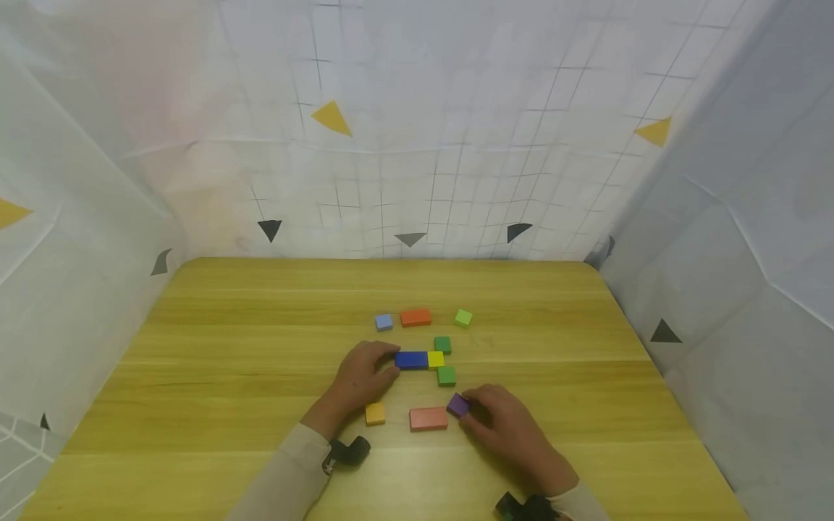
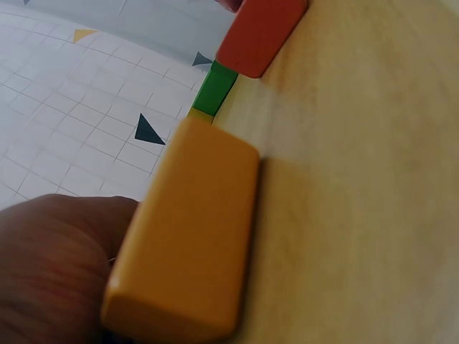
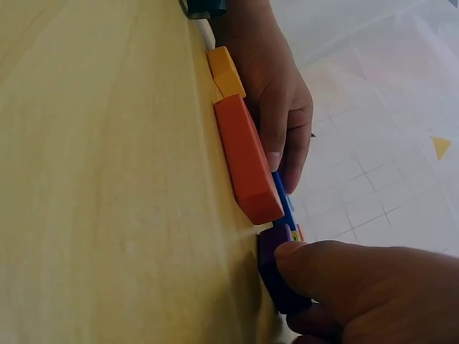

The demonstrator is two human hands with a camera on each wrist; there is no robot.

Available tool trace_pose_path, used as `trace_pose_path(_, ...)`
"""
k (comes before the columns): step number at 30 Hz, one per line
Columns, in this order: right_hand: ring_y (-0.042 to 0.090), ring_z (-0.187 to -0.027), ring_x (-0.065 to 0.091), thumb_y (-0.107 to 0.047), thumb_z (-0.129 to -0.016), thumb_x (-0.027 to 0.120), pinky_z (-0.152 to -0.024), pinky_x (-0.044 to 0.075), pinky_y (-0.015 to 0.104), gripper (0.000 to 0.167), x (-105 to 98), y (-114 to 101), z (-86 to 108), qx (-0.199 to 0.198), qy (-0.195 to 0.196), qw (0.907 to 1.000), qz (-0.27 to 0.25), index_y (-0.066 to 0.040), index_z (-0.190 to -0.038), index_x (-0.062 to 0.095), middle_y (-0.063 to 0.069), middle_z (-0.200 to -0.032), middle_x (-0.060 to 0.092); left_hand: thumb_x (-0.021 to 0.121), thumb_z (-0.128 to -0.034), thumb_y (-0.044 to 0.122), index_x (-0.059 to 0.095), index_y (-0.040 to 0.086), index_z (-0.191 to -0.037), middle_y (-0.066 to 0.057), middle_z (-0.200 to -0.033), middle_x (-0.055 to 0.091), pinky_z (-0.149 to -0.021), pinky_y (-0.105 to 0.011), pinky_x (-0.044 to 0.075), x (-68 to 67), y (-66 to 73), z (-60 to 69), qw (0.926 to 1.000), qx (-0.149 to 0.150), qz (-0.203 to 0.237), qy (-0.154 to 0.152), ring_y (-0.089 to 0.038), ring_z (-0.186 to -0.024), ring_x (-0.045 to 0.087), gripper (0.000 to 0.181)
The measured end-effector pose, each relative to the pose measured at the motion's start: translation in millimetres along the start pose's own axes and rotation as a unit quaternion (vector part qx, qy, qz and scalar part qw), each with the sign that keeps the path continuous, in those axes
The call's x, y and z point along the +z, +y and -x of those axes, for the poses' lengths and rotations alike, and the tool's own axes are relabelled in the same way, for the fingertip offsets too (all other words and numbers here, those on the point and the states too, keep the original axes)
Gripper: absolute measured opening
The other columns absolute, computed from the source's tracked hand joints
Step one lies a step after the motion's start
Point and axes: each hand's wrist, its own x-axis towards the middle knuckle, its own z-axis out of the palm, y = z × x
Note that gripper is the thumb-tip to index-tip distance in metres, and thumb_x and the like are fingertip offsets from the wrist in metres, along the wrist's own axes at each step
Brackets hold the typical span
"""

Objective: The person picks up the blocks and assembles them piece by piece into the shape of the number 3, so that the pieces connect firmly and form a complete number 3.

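At mid-table a long dark blue block (image 1: 411,360) lies end to end with a yellow block (image 1: 436,359). Two green blocks touch the yellow one's right part: one green block (image 1: 442,344) behind, another green block (image 1: 446,376) in front. My left hand (image 1: 360,373) pinches the blue block's left end between thumb and finger. Between the thumb and fingers of my right hand (image 1: 511,427) is a small purple block (image 1: 458,405), turned at an angle, right of a long pink-red block (image 1: 428,418). In the right wrist view, the right thumb presses the purple block (image 3: 276,269).
An orange block (image 1: 374,414) lies beside the left wrist and looms large in the left wrist view. Farther back lie a light blue block (image 1: 384,323), a long orange-red block (image 1: 415,318) and a light green block (image 1: 463,318). White patterned sheets surround the wooden table (image 1: 260,304).
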Motion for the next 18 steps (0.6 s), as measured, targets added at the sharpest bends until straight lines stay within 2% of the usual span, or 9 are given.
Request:
trace_pose_path(9, 0.003, -0.098, 0.060, -0.025, -0.083, 0.081, -0.085, 0.055, 0.032, 0.027, 3.3, -2.7, -1.8, 0.016, 0.000, 0.9998, -0.008, -0.021, -0.108, 0.071, -0.013, -0.103, 0.067, 0.071, -0.0920, 0.027, 0.066, 0.019, -0.128, 0.004, -0.123, 0.067, -0.103, -0.041, 0.046, -0.3, 0.2, 0.3, 1.0000, 0.002, 0.000, 0.001, -0.018, -0.117, 0.057, 0.037)
trace_pose_path(18, 0.003, -0.096, 0.059, -0.026, -0.082, 0.082, -0.083, 0.055, 0.031, 0.030, 6.6, -5.3, -1.9, 0.009, 0.011, 0.9999, -0.007, -0.019, -0.109, 0.072, -0.011, -0.102, 0.068, 0.071, -0.0919, 0.027, 0.066, 0.019, -0.128, 0.003, -0.123, 0.067, -0.102, -0.041, 0.047, 0.1, 0.3, 0.7, 1.0000, 0.003, -0.003, 0.002, -0.018, -0.116, 0.058, 0.037)
